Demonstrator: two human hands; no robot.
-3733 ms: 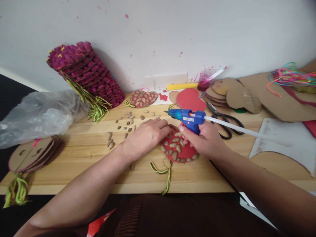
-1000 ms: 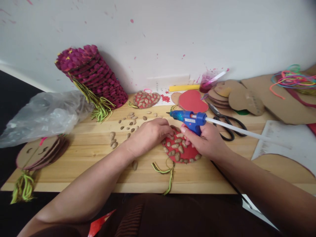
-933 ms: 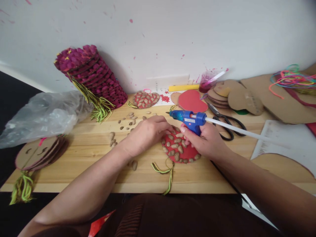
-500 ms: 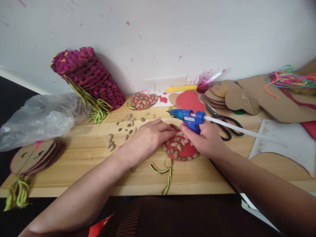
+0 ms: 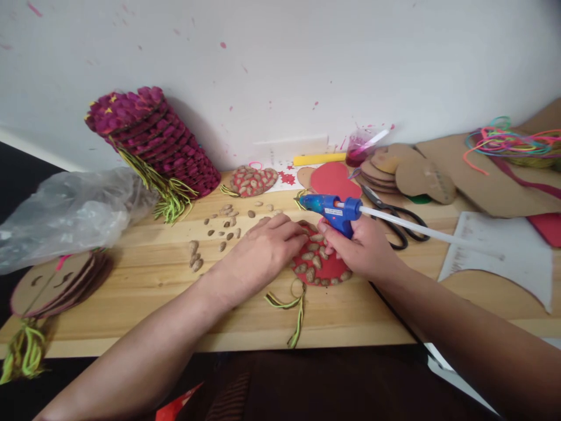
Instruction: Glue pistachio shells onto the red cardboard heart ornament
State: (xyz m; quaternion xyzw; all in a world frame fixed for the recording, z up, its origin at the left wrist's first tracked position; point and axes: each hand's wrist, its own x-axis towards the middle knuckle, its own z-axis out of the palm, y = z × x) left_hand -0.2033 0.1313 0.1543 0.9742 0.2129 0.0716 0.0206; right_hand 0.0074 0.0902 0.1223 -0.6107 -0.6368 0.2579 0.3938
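My right hand [image 5: 366,245] grips a blue glue gun [image 5: 335,211], its nozzle pointing left and a long white glue stick [image 5: 407,222] sticking out of its back. Under the gun lies a red cardboard piece [image 5: 332,270] with brown, nut-like shells [image 5: 311,275] on its face and rim. At the upper left of that piece, my left hand [image 5: 276,240] curls its fingers down with the tips together. What those fingertips hold or press is hidden. A green and dark yarn tassel [image 5: 300,316] hangs from the piece's near edge. Loose shells [image 5: 228,236] are scattered left of my left hand.
Behind stand a shell-covered red heart [image 5: 253,180], a plain red heart [image 5: 335,180] and a cup of purple liquid [image 5: 357,152]. Black scissors [image 5: 405,219] lie right, near cardboard shapes [image 5: 425,181]. At left are a tall purple stack [image 5: 162,140] and a plastic bag [image 5: 83,204].
The view has shifted slightly. Both hands stay in nearly the same place over the red piece, and the glue gun remains in my right hand.
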